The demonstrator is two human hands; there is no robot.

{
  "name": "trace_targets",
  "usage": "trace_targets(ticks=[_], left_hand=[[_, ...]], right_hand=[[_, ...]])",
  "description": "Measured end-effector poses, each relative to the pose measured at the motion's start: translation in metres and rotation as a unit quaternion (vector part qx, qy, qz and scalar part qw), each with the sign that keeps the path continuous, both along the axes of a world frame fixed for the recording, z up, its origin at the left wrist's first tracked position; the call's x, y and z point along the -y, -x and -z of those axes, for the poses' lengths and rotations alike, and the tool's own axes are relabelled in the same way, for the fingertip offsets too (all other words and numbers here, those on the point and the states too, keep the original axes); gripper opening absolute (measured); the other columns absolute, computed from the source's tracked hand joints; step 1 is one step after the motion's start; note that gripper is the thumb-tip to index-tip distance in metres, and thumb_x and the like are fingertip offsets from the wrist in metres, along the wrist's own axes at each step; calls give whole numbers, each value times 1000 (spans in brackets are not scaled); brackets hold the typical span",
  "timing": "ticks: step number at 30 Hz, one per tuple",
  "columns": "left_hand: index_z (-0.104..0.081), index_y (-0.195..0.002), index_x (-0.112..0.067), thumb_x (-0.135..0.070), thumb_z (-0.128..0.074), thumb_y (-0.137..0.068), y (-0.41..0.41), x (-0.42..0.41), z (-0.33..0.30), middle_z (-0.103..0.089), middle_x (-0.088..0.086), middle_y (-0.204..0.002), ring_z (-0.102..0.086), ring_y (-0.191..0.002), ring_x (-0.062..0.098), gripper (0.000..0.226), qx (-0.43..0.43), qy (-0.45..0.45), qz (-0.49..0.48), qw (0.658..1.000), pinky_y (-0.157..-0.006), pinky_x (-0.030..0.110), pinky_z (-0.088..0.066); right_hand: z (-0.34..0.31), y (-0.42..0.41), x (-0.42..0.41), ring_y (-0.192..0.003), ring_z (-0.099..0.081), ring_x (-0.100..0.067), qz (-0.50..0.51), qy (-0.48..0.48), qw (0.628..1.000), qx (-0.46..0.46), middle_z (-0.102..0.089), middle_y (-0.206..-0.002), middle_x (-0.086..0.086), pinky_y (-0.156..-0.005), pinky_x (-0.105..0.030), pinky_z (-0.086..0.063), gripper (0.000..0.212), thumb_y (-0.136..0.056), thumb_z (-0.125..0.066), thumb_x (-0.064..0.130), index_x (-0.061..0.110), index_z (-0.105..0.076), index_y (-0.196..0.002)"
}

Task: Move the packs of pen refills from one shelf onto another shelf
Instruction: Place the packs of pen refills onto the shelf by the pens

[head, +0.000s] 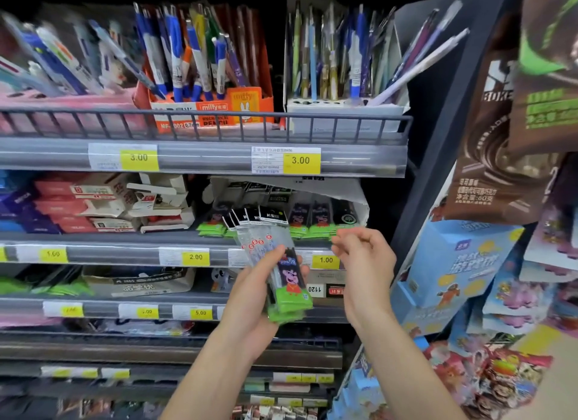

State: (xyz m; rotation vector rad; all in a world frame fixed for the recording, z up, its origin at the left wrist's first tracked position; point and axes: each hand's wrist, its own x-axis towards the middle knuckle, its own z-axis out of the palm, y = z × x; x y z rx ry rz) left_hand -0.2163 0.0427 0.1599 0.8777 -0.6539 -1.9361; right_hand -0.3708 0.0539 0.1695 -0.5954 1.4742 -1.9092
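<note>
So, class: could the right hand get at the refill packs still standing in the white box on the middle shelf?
Probably yes: the right hand holds nothing and hovers just before the refill packs in the white box, with nothing between.

The left hand (250, 297) holds a stack of refill packs (281, 269) before the middle shelf (125, 253). More packs (309, 219) stand behind on that shelf, in an open box (359, 197); the right hand (362, 257) is just right of the stack.

Grey metal store shelves (200, 161) stacked with stationery.
Top shelf: orange cardboard box of pens (203, 106), white pen box (344, 112). Below: green-bottomed refill packs (309, 228) in a white carton (359, 206).
</note>
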Motion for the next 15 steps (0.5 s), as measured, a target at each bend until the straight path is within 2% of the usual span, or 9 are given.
trace_targets(ticks=[3,6,9,11,13,15], left_hand=[[-77,-111,-7,-29,-78,-82,-3,1,0,-78,16,-99,-77,-83,25,37,-15,4,17,1000,-70,36,-63],[-81,-100,-9,-25,-68,-85,-7,0,4,-77,20,-103,-77,-87,33,26,-38,21,56,997,-70,41,-65],[-81,-108,-7,-20,-62,-87,-12,2,7,-74,26,-117,-75,-102,41,31,-42,21,64,997,-83,51,-63],[-79,-114,-3,-19,-66,-88,-14,3,8,-74,27,-122,-74,-108,45,33,-19,19,55,998,-88,54,-62],[-77,-121,-3,-19,-71,-89,-17,3,11,-74,27,-125,-73,-112,46,36,-6,26,46,999,-90,55,-63],[-75,-126,-4,-17,-74,-92,-20,2,14,-73,27,-126,-72,-114,46,36,-1,35,33,999,-92,56,-62]], right_hand=[[3,-14,-28,-67,-64,-2,-83,-50,988,-122,-69,-76,13,-66,-26,-55,11,-92,-68,24,34,-73,-94],[5,-30,-45,-70,-61,-9,-196,-85,964,-157,-65,-76,7,-68,-31,-52,15,-93,-71,31,39,-74,-105],[5,-35,-50,-64,-54,-10,-229,-88,953,-176,-60,-79,-7,-68,-31,-49,26,-96,-68,28,42,-69,-118],[5,-34,-53,-61,-53,-10,-238,-87,947,-195,-63,-88,-12,-66,-29,-48,28,-97,-66,32,53,-63,-114],[7,-33,-53,-60,-53,-11,-255,-93,938,-213,-64,-87,-3,-66,-32,-49,34,-98,-65,36,62,-52,-115],[9,-32,-52,-58,-54,-9,-270,-101,930,-229,-61,-78,10,-64,-35,-51,41,-100,-63,34,62,-46,-125]])
